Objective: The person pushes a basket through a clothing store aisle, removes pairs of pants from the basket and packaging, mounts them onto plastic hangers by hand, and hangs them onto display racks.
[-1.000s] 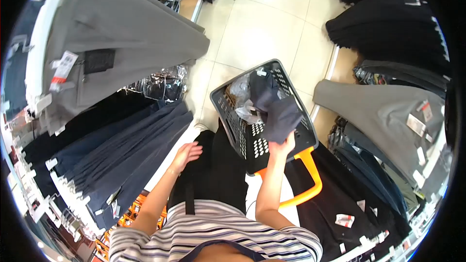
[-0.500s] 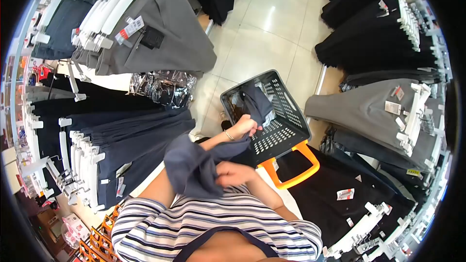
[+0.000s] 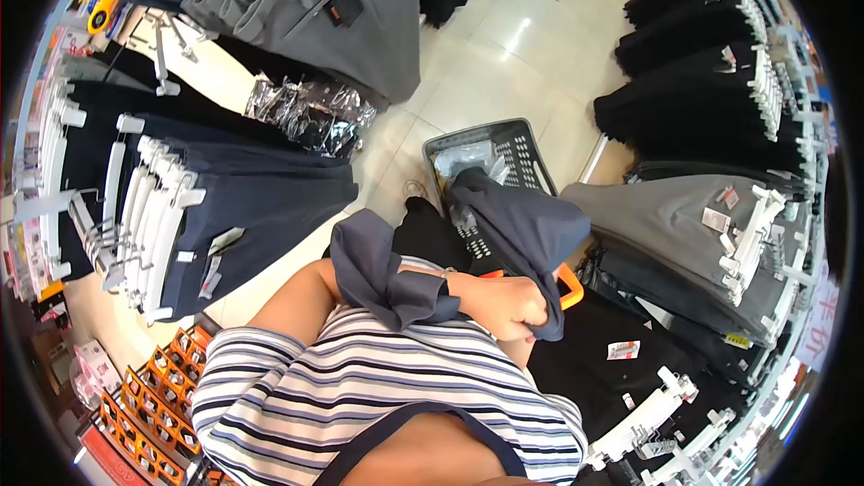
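Dark blue-grey cloth, which looks like trousers (image 3: 522, 216), stretches from the basket to my left hand (image 3: 513, 306). That hand reaches across my body, fingers curled closed around the cloth. More of the same cloth (image 3: 382, 279) lies bunched over my left forearm; whether it is one piece cannot be seen. Of my right arm only a strip of skin (image 3: 519, 353) shows below the left hand, and its fingers are hidden. The black shopping basket (image 3: 522, 155) with orange handles (image 3: 571, 288) stands in front of me, holding clear plastic packaging (image 3: 472, 160).
Navy trousers (image 3: 261, 189) on white clip hangers and grey trousers (image 3: 369, 27) hang at left. Grey trousers (image 3: 666, 211) and black garments (image 3: 684, 99) line the right. Plastic-wrapped packs (image 3: 315, 112) sit beside the tiled aisle (image 3: 486, 72). Orange crates (image 3: 153, 405) stand at lower left.
My left hand has moved from over the basket down to the right, drawing cloth over the basket's edge. My right hand has gone out of sight beneath it. The view has shifted.
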The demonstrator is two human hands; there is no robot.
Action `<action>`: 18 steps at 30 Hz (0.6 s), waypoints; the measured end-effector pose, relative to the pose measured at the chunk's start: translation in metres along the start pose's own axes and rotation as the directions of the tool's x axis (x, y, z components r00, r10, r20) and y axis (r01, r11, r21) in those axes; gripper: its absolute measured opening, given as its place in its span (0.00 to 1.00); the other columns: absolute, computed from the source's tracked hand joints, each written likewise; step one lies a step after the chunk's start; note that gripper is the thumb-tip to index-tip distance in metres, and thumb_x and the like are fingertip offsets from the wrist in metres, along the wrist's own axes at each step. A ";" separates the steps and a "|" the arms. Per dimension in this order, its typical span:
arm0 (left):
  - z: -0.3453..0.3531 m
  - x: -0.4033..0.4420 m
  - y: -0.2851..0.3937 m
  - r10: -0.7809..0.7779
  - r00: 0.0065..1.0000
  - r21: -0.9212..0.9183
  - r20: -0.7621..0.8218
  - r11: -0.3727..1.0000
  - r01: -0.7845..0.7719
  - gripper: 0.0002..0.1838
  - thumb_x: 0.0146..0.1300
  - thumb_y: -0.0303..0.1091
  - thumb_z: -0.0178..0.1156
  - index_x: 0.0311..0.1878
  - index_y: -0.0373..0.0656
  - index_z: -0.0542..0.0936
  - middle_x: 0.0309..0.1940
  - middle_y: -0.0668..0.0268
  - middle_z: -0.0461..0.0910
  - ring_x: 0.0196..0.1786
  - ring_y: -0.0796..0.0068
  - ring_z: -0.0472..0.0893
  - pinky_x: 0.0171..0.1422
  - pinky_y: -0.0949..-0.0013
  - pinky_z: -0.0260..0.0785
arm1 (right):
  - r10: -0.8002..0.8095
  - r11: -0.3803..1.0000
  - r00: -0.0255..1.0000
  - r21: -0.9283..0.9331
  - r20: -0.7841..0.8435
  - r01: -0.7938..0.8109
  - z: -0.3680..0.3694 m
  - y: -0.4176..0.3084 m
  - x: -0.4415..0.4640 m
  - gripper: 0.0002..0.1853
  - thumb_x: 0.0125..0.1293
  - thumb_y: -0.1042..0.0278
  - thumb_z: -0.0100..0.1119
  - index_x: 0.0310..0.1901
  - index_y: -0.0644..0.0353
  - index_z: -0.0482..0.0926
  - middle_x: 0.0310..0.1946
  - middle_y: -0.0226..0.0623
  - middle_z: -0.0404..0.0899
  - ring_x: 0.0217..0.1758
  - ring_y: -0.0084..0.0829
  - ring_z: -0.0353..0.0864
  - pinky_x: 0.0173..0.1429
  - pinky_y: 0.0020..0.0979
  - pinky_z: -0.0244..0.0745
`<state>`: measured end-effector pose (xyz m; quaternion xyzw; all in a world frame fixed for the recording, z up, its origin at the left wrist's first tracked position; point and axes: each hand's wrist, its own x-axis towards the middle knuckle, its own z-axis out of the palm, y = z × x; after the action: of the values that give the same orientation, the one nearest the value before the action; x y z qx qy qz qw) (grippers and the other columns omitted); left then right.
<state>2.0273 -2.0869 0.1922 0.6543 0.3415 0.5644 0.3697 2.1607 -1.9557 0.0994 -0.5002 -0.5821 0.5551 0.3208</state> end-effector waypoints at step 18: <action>-0.055 -0.137 0.101 0.061 0.793 0.115 -0.606 0.993 0.011 0.07 0.47 0.17 0.53 0.31 0.34 0.77 0.24 0.58 0.79 0.26 0.64 0.79 0.31 0.69 0.69 | 0.082 0.864 0.319 0.093 0.944 -0.496 0.161 -0.047 -0.089 0.13 0.63 0.60 0.55 0.35 0.65 0.73 0.30 0.31 0.73 0.32 0.25 0.72 0.37 0.31 0.69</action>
<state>1.9585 -2.2500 0.2185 0.4626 0.4646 0.7294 0.1954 2.0263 -2.0866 0.1328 -0.1341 -0.4428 0.8832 -0.0772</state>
